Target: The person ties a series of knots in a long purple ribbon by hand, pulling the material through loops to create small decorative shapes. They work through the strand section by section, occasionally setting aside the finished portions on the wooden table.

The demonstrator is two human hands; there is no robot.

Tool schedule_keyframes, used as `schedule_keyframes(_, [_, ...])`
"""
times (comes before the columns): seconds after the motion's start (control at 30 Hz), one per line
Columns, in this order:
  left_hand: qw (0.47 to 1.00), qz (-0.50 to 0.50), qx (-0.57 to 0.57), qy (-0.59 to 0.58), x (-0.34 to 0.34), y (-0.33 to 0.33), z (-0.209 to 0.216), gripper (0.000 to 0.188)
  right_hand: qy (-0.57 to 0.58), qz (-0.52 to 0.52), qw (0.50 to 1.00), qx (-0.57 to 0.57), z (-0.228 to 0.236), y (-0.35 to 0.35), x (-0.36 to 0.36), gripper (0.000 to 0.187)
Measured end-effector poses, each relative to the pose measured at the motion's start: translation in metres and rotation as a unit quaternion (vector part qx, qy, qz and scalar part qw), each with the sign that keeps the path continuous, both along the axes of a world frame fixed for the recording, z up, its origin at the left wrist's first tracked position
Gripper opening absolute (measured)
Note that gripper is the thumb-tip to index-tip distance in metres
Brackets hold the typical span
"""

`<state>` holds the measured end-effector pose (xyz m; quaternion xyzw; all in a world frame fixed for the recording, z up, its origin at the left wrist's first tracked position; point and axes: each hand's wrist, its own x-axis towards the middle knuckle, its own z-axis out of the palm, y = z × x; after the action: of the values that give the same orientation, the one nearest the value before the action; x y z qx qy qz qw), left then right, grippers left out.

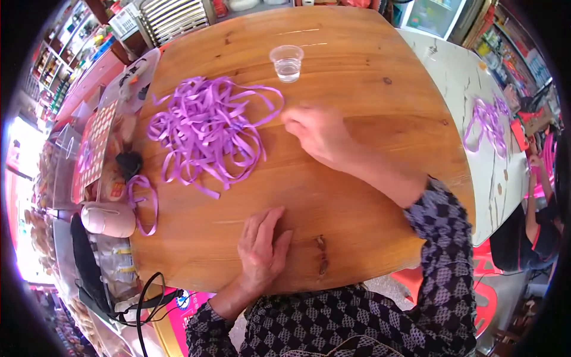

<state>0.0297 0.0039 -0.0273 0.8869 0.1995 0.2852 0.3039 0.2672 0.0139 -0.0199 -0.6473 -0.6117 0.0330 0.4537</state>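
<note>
Head view: the purple ribbon heap lies tangled at ten o'clock on the bench, apparently mostly left to work, none looking finished. The left hand rests empty at seven; the right hand, blurred at the heap's three: grip unclear.

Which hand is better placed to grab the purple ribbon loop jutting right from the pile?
Probably the right hand: its fingers are right by that purple ribbon loop, though blur hides whether they touch. The left hand lies farther off, toward the near edge of the wooden table.
</note>
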Motion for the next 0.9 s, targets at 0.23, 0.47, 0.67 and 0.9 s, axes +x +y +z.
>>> schedule_keyframes(0.23, [0.998,-0.012,-0.054,-0.033,-0.012,0.0,0.0,0.034,-0.232,-0.07,0.97,0.009,-0.017,0.047,-0.001,0.005])
schedule_keyframes(0.47, [0.801,-0.003,-0.587,-0.115,-0.016,0.005,0.01,0.022,-0.149,0.082,0.985,0.016,0.015,-0.069,-0.078,0.005])
schedule_keyframes(0.67, [0.724,0.001,-0.673,-0.15,-0.008,0.008,0.022,0.024,-0.139,0.105,0.985,0.012,0.017,-0.11,-0.119,0.014])
schedule_keyframes(0.9, [0.898,0.095,-0.333,-0.271,-0.012,-0.006,0.032,0.02,0.004,0.121,0.986,-0.111,0.003,-0.121,-0.136,0.016])
